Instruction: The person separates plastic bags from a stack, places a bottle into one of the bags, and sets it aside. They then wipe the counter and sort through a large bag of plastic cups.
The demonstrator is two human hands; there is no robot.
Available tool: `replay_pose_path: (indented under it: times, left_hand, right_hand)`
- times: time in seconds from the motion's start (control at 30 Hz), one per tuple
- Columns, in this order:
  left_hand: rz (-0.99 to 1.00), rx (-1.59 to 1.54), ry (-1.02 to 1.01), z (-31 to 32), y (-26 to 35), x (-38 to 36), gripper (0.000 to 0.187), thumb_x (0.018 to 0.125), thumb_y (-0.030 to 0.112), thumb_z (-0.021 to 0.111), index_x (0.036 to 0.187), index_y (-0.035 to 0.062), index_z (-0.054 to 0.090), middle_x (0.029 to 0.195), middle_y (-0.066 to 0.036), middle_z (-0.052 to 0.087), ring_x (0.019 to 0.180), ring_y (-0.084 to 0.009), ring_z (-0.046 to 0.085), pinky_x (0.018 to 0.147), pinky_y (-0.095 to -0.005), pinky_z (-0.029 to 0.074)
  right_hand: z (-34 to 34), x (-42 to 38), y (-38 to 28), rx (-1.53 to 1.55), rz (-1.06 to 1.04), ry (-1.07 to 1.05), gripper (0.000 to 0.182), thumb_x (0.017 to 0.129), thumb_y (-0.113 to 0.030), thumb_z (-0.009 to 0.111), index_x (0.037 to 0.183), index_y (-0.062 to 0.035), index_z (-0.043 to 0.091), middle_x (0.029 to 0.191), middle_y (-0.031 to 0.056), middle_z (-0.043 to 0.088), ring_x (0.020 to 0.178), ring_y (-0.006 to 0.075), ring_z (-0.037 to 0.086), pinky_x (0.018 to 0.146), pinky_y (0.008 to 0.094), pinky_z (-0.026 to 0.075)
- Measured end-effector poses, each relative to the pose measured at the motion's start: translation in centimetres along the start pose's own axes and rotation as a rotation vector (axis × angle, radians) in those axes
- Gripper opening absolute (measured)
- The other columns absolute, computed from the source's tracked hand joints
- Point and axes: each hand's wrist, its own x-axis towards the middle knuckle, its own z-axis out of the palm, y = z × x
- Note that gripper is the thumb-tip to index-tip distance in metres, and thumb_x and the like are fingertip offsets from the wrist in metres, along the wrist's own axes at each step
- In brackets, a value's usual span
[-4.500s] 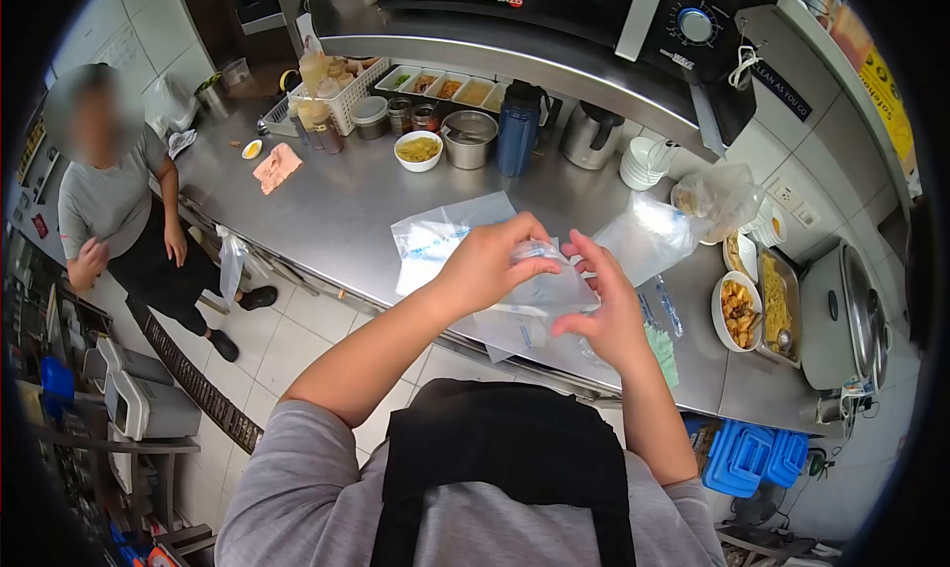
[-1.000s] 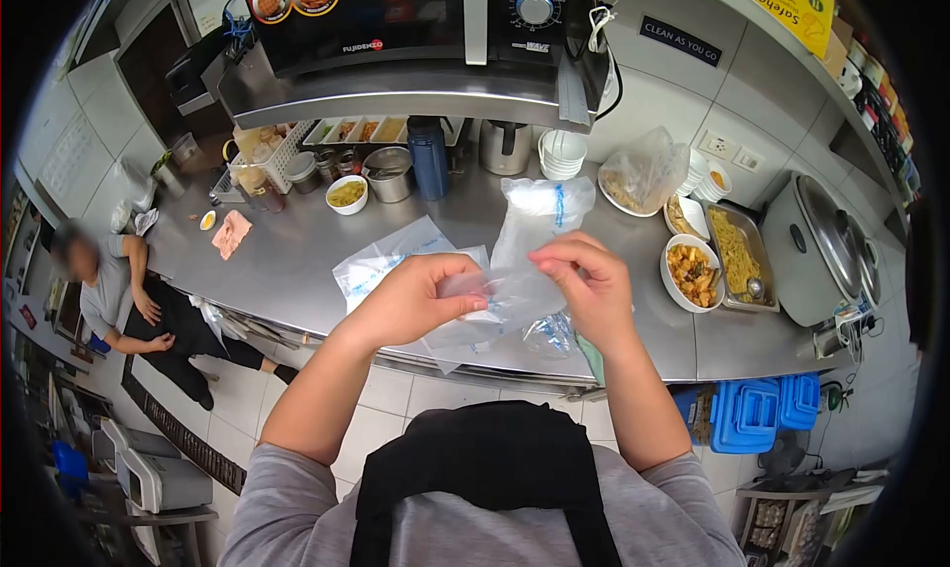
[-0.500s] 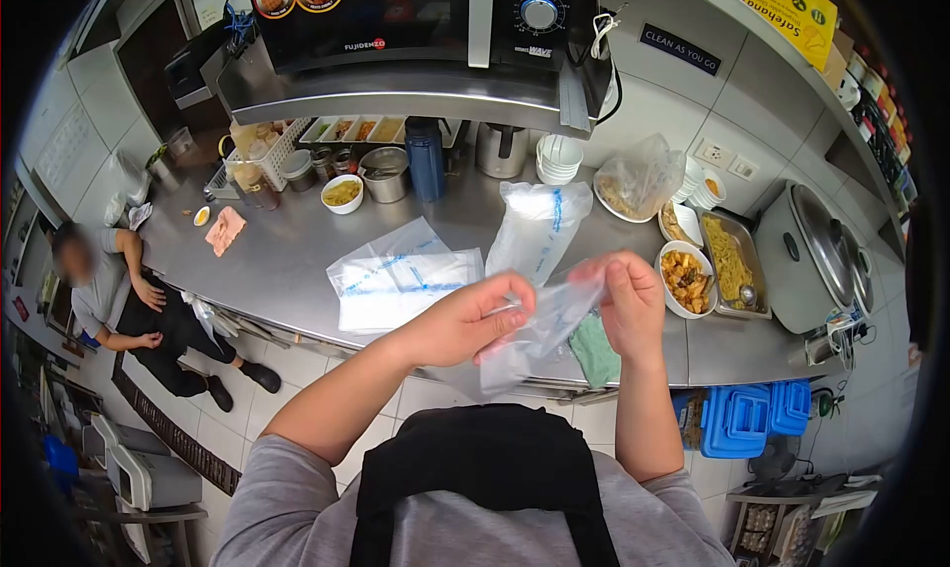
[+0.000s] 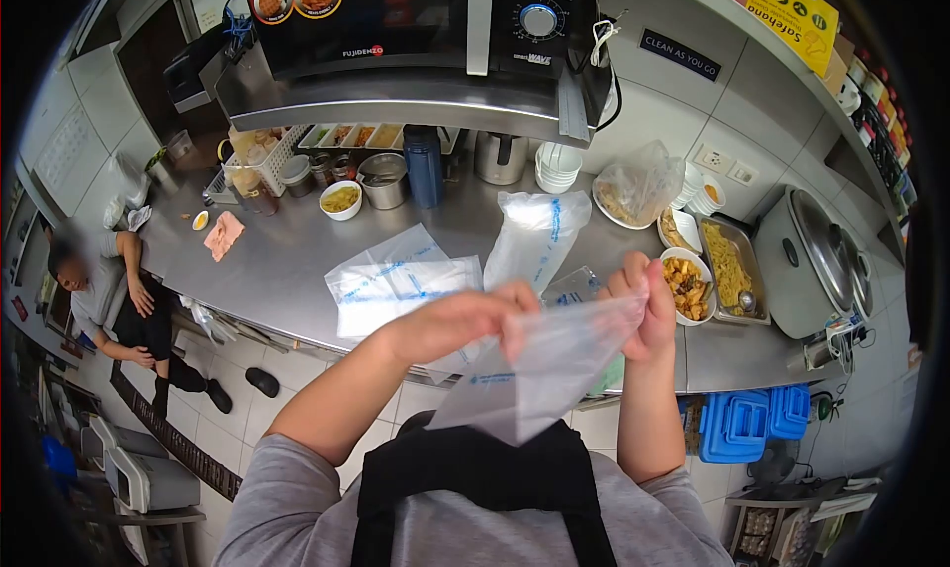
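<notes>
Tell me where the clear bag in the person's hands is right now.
In the head view, the clear bag hangs stretched between the left hand and right hand, in front of the chest at the near edge of the steel counter.

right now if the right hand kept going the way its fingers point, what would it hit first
The right hand points up and away over the counter, pinching a clear plastic bag. The white bowl of fried food seems nearest in that line, though depth is unclear.
</notes>
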Motion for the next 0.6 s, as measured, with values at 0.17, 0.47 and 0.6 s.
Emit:
replay_pose_path:
  times: [0.17,0.47,0.6]
  left_hand:
    - [-0.016,-0.386,0.560,-1.3,1.6,3.2,0.033,0.100,0.034,0.047,0.098,0.0047,0.062,0.086,0.001,0.057,0.081,-0.0145,0.055,0.083,-0.0287,0.043]
    - [-0.332,-0.207,1.268,-5.7,-12.2,2.7,0.018,0.099,0.017,0.048,0.103,0.0046,0.060,0.076,-0.001,0.057,0.059,-0.0074,0.049,0.045,-0.0234,0.037]
    - [-0.480,-0.164,1.360,-6.3,-16.7,-0.3,0.014,0.097,0.010,0.046,0.101,0.0044,0.058,0.073,-0.001,0.057,0.053,-0.0061,0.043,0.041,-0.0207,0.029]
  right_hand:
    - [-2.0,5.1,-1.1,-0.434,0.197,0.363,0.018,0.094,-0.025,0.061,0.095,-0.0078,0.056,0.076,0.0000,0.056,0.067,0.0090,0.054,0.062,0.0270,0.048]
    - [-13.2,7.5,2.8,-0.394,0.607,0.678,0.012,0.094,-0.019,0.056,0.091,-0.0095,0.062,0.078,-0.0017,0.059,0.061,0.0074,0.052,0.052,0.0244,0.044]
    - [-20.5,2.7,10.1,-0.324,0.740,0.727,0.017,0.096,-0.019,0.049,0.085,-0.0115,0.060,0.069,-0.0016,0.055,0.052,0.0068,0.044,0.042,0.0223,0.030]
